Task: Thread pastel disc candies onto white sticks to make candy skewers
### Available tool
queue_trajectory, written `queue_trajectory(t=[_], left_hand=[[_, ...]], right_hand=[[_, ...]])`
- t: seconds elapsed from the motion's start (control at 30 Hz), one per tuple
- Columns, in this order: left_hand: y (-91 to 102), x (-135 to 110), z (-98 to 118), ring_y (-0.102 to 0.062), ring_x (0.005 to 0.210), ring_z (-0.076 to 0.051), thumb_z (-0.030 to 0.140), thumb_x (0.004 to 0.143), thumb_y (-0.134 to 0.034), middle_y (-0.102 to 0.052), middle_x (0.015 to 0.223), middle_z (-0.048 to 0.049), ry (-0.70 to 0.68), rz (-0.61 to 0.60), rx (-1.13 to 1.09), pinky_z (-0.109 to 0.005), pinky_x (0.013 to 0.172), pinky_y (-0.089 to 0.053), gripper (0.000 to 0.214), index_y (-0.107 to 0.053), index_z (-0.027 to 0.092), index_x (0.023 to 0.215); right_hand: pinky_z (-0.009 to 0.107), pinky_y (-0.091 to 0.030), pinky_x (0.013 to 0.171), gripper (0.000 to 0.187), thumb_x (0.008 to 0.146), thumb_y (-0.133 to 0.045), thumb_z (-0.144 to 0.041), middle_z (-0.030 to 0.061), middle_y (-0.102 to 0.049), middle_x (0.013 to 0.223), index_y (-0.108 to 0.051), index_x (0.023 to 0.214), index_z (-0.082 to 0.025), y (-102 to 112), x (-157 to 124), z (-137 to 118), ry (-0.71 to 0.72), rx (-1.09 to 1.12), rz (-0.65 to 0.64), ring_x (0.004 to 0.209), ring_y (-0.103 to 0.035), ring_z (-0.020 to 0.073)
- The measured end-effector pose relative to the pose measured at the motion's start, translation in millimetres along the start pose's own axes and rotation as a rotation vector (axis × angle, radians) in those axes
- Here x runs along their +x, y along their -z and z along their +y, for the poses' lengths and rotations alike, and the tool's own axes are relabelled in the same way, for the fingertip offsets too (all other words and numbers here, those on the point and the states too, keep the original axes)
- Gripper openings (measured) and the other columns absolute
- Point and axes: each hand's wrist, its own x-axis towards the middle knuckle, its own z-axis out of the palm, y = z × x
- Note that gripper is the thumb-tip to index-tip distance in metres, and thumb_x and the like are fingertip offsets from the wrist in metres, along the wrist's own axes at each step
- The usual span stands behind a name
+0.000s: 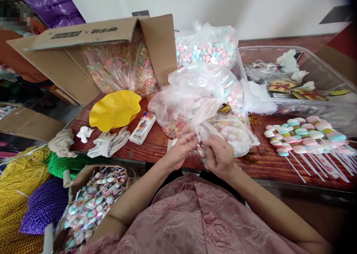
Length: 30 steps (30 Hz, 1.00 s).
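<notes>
My left hand (180,153) and my right hand (218,155) meet at the near edge of the wooden table (262,161), fingers pinched together on a clear plastic wrapper (202,133). What lies inside the wrapper is hidden by my fingers. Just behind my hands are crumpled clear bags of pastel candy (195,97). A row of marshmallow skewers (306,138) on white sticks lies to the right of my right hand.
A yellow wavy bowl (115,109), a small printed packet (142,127) and white gloves (108,143) lie left. An open cardboard box (92,60) of candy stands behind. A clear bin (312,79) is back right. A box of wrapped skewers (95,202) and coloured cord bundles (25,194) sit low left.
</notes>
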Motion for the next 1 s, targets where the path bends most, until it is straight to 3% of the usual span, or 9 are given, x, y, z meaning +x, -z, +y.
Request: queue_trajectory(t=[0.13, 0.33, 0.43, 0.57, 0.67, 0.77, 0.83, 0.9, 1.0], left_hand=[[-0.9, -11, -15, -0.062, 0.06, -0.014, 0.05, 0.077, -0.075, -0.064, 0.071, -0.0009, 0.054, -0.207, 0.068, -0.029, 0.065, -0.052, 0.042, -0.066, 0.016, 0.101], [7.1, -11, -10, -0.062, 0.082, -0.016, 0.034, 0.081, -0.072, -0.068, 0.089, -0.0049, -0.551, 0.165, 0.752, -0.03, 0.08, -0.05, 0.026, -0.072, 0.019, 0.102], [13.0, -9, -11, -0.063, 0.088, -0.018, 0.026, 0.087, -0.06, -0.069, 0.094, -0.0084, -0.752, 0.152, 1.087, -0.033, 0.083, -0.05, 0.019, -0.072, 0.019, 0.101], [20.1, -18, -16, -0.062, 0.086, -0.019, 0.023, 0.09, -0.053, -0.068, 0.091, -0.0101, -0.827, 0.11, 1.282, -0.033, 0.079, -0.051, 0.022, -0.071, 0.018, 0.102], [38.7, -52, -2, -0.063, 0.084, -0.017, 0.026, 0.092, -0.052, -0.069, 0.091, -0.009, -0.644, 0.059, 1.317, -0.03, 0.077, -0.049, 0.023, -0.07, 0.017, 0.103], [77.1, -110, 29, -0.063, 0.081, -0.017, 0.032, 0.091, -0.051, -0.069, 0.088, -0.0068, -0.152, 0.036, 1.458, -0.028, 0.075, -0.048, 0.025, -0.072, 0.019, 0.098], [104.1, -147, 49, -0.065, 0.083, -0.022, 0.03, 0.087, -0.053, -0.071, 0.09, -0.0075, 0.241, 0.162, 1.677, -0.033, 0.077, -0.049, 0.023, -0.074, 0.021, 0.092], [118.7, -165, 56, -0.065, 0.089, -0.03, 0.025, 0.079, -0.058, -0.071, 0.091, -0.0119, 0.477, 0.373, 1.915, -0.041, 0.082, -0.05, 0.02, -0.074, 0.018, 0.087], [103.2, -138, 42, -0.063, 0.1, -0.029, 0.024, 0.086, -0.049, -0.069, 0.105, -0.0141, 0.196, 0.319, 1.981, -0.044, 0.091, -0.049, 0.027, -0.071, 0.016, 0.101]], right_hand=[[0.028, -0.04, 0.061, 0.012, 0.091, -0.05, -0.017, -0.0002, -0.053, 0.068, -0.054, 0.081, -0.021, -3, 3, -3, -0.099, 0.088, 0.073, 0.064, -0.048, 0.0131], [0.024, -0.033, 0.052, 0.024, 0.084, -0.063, -0.038, -0.0035, -0.045, 0.061, -0.055, 0.071, -0.02, -9, 2, -2, -0.737, 0.657, -0.008, 0.056, -0.038, 0.0098], [0.021, -0.023, 0.043, 0.031, 0.068, -0.074, -0.041, -0.0081, -0.032, 0.051, -0.052, 0.066, -0.019, -10, 0, -3, -1.07, 1.067, -0.098, 0.046, -0.024, 0.0059], [0.019, -0.016, 0.04, 0.036, 0.06, -0.076, -0.037, -0.0106, -0.026, 0.048, -0.045, 0.06, -0.019, -15, -7, -13, -1.202, 1.198, -0.212, 0.044, -0.017, 0.0035], [0.018, -0.016, 0.039, 0.03, 0.068, -0.074, -0.039, -0.0086, -0.04, 0.053, -0.054, 0.076, -0.017, -20, -21, -24, -1.232, 1.195, -0.315, 0.042, -0.023, 0.0032], [0.019, -0.03, 0.042, 0.032, 0.083, -0.064, -0.04, -0.0037, -0.057, 0.069, -0.058, 0.105, -0.018, -13, -40, -24, -1.034, 0.992, -0.418, 0.045, -0.04, 0.0053], [0.021, -0.041, 0.053, 0.023, 0.087, -0.06, -0.035, -0.0012, -0.061, 0.074, -0.062, 0.102, -0.018, -1, -53, -19, -0.808, 0.746, -0.45, 0.057, -0.05, 0.0079], [0.023, -0.043, 0.059, 0.016, 0.089, -0.058, -0.031, 0.0005, -0.061, 0.072, -0.065, 0.085, -0.016, 14, -63, -12, -0.663, 0.539, -0.47, 0.063, -0.053, 0.0099], [0.022, -0.04, 0.052, 0.023, 0.09, -0.057, -0.031, -0.0003, -0.059, 0.064, -0.065, 0.075, -0.017, 32, -70, -7, -0.676, 0.416, -0.329, 0.055, -0.05, 0.0094]])
